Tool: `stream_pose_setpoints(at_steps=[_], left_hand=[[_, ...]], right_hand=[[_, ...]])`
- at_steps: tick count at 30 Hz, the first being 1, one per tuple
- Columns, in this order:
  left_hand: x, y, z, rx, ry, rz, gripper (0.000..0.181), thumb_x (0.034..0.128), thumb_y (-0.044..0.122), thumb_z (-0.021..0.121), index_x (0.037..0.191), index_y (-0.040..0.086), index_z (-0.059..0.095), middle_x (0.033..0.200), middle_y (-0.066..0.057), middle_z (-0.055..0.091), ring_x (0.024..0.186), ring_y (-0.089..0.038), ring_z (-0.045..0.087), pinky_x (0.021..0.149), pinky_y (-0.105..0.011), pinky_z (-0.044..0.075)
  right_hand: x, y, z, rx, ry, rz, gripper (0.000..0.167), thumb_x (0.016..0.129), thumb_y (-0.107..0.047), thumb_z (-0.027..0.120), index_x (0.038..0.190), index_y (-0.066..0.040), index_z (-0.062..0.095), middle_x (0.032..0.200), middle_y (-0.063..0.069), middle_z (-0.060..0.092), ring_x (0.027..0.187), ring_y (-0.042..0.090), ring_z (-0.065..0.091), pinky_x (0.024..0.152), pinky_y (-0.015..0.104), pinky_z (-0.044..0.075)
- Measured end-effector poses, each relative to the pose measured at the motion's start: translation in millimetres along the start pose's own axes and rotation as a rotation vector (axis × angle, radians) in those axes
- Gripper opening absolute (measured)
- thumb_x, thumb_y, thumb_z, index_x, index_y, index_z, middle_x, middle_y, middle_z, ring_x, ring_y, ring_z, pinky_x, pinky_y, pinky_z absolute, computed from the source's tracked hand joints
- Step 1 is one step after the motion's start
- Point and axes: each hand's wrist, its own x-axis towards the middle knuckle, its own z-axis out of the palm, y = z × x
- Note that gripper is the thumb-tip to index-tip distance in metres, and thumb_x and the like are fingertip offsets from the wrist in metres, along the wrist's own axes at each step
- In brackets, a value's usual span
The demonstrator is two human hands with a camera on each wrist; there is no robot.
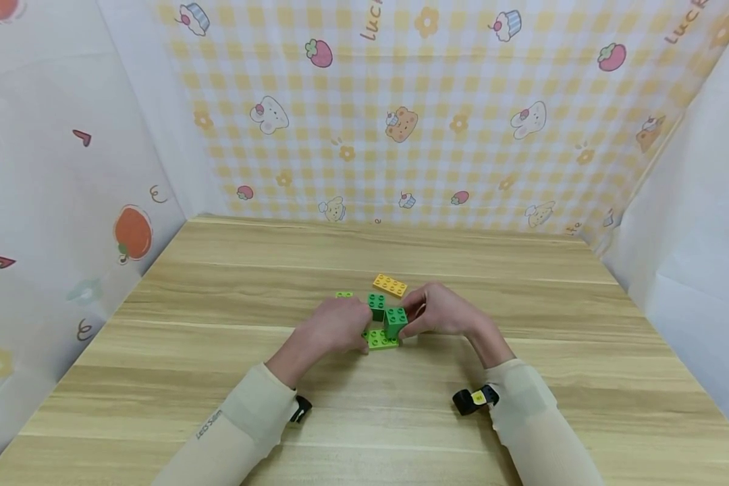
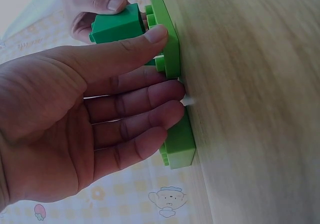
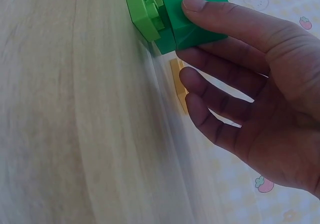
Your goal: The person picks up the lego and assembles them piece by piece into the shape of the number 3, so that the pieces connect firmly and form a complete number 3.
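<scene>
My right hand [image 1: 440, 312] pinches a dark green block [image 1: 395, 322] between thumb and fingers. It holds the block, slightly tilted, over the right end of a flat light green brick [image 1: 381, 341]; in the right wrist view the block [image 3: 192, 14] looks just off the studs. My left hand [image 1: 334, 325] grips that flat brick [image 2: 172, 41] at its left end, with the thumb on the near side. Just behind stands a second dark green block [image 1: 376, 304]. Another light green brick [image 2: 181, 144] lies beyond the left fingers, mostly hidden by the hand in the head view.
A flat yellow brick [image 1: 390, 285] lies behind the green ones, close to the right hand. The wooden table [image 1: 364, 432] runs back to a checked cloth [image 1: 364, 169]. White cloth walls [image 1: 48, 202] stand at both sides.
</scene>
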Motion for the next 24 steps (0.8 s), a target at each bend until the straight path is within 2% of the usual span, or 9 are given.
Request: stream_pose_setpoints(at_steps=[24], left_hand=[[0.2,-0.3,0.5,-0.001,0.002,-0.002,0.039,0.0837,0.032,0.091,0.069,0.016,0.059,0.067,0.005,0.055,0.063,-0.012,0.046,0.059,-0.028,0.04]], right_hand=[[1.7,5.7,3.8,0.017,0.003,-0.036,0.032,0.08,-0.011,0.092,0.109,-0.005,0.08,0.095,0.003,0.077,0.083,0.014,0.067,0.074,0.024,0.057]])
